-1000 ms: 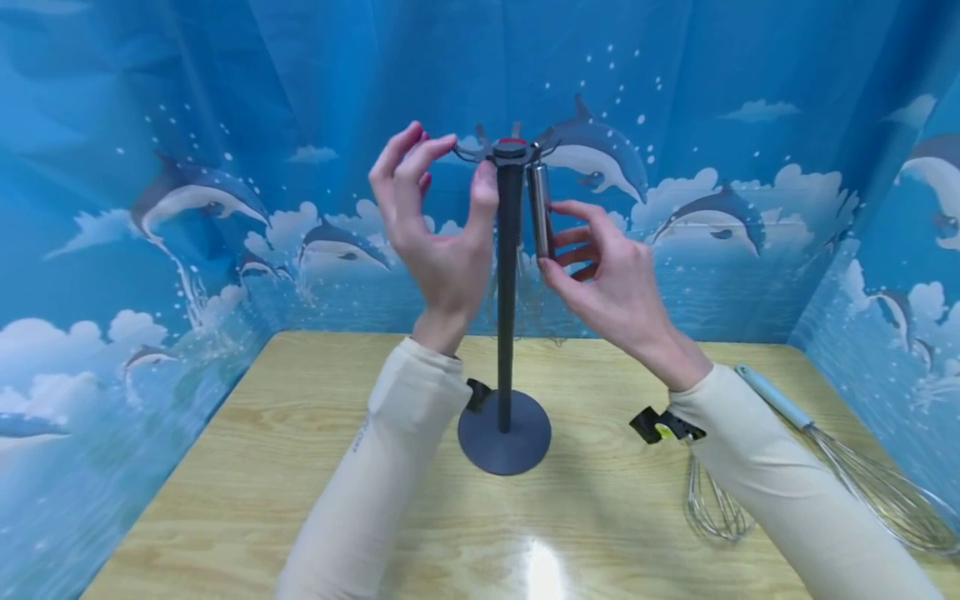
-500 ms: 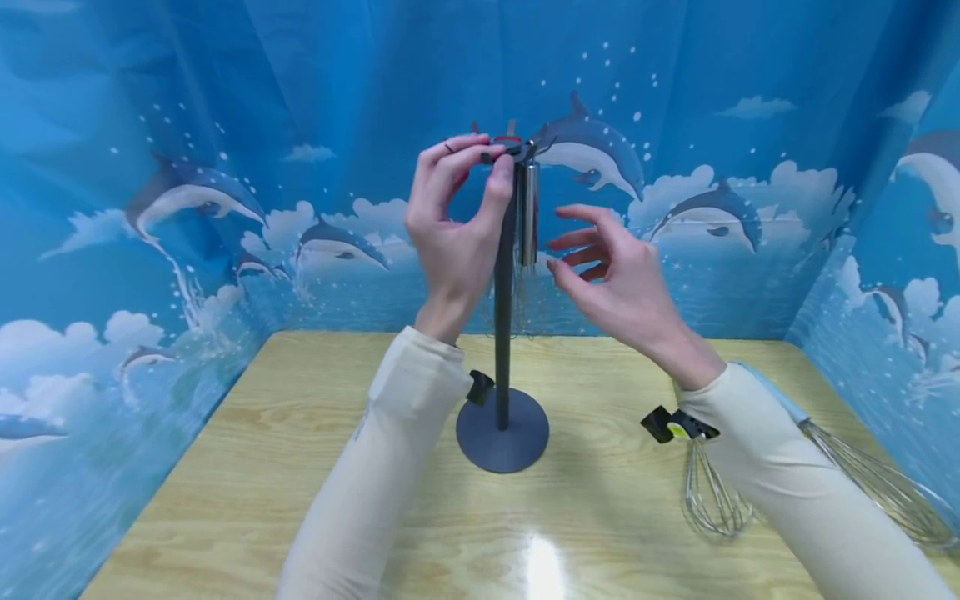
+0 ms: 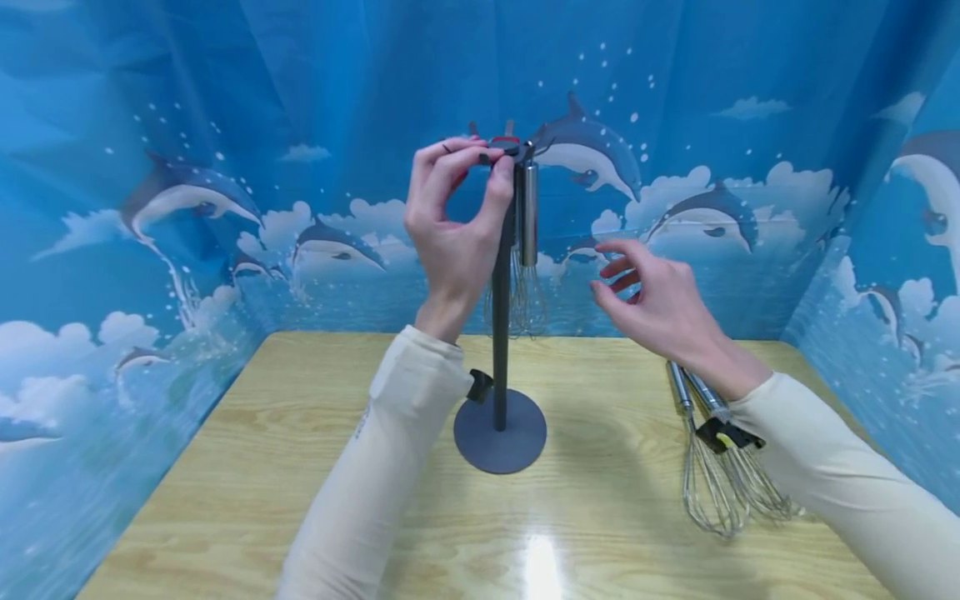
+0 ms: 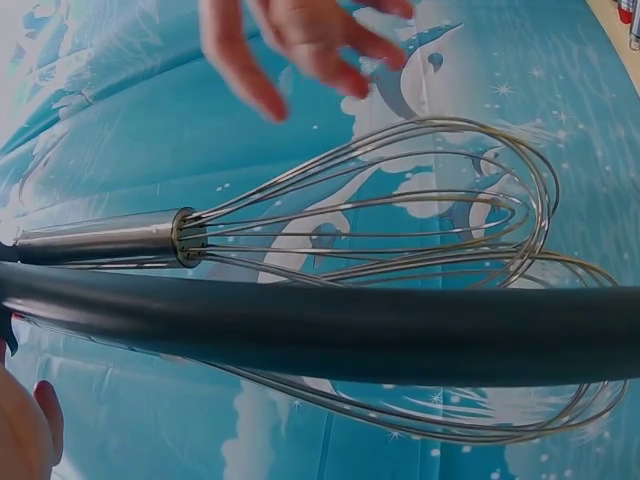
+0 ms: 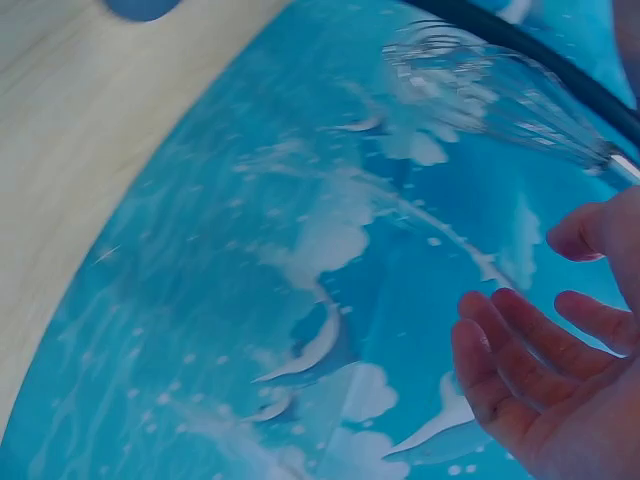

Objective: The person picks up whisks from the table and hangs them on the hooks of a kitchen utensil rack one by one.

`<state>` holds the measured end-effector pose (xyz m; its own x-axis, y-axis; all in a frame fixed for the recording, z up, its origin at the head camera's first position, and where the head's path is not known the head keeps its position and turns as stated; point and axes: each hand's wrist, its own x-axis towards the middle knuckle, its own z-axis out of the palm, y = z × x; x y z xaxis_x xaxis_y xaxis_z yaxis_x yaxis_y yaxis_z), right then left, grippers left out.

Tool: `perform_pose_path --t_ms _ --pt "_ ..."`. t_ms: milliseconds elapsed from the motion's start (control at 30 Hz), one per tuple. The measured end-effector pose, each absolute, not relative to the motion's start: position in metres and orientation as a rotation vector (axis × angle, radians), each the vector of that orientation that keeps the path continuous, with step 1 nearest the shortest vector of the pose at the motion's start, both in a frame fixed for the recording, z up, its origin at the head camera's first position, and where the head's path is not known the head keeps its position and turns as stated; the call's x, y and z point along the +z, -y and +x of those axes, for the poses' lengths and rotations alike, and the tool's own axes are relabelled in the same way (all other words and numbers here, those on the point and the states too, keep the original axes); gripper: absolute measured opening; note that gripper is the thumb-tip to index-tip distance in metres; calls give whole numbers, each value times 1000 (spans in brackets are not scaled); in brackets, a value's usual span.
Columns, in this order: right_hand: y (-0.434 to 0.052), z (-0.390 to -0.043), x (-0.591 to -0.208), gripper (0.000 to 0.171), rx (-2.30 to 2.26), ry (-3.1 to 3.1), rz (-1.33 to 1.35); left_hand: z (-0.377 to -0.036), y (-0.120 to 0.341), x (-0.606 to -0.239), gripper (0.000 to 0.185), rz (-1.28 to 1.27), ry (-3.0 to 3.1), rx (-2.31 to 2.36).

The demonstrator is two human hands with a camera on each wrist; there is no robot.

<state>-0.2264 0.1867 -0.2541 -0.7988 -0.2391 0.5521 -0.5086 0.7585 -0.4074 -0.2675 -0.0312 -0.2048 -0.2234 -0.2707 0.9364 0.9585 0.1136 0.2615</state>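
Observation:
A dark upright stand [image 3: 501, 350] with a round base and hooks at its top stands on the table. From its hooks hang two wire whisks; in the left wrist view the nearer whisk [image 4: 110, 238] shows its steel handle, and the other whisk [image 4: 500, 432] lies partly behind the pole. My left hand [image 3: 456, 225] pinches a hook at the top left of the stand between thumb and fingers. To the right of the hanging whisk handle [image 3: 529, 217], my right hand [image 3: 660, 300] is held in the air, fingers loosely bent, holding nothing.
Two more whisks, one whisk [image 3: 712, 496] beside another whisk [image 3: 761, 492], lie on the wooden table [image 3: 300, 467] at the right, partly under my right forearm. A blue dolphin-print curtain [image 3: 420, 67] surrounds the back and sides.
My right hand has let go of the hanging whisk's handle and moved right, away from it. My left hand has moved right and taken hold of the stand's hook.

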Motion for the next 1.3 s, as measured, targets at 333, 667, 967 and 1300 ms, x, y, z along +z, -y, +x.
perform_pose_path --t_ms 333,667,967,1300 --pt "-220 -233 -283 42 494 2726 543 -269 33 -206 20 -781 1321 -1318" --pt "-258 -242 -328 49 387 2977 528 -272 35 -207 21 -817 1338 -1236" --pt "-275 -246 -350 55 302 3109 496 -272 36 -206 21 -833 1326 -1211" --pt "-277 -241 -369 78 84 3366 338 -271 36 -205 22 -838 1333 -1221"
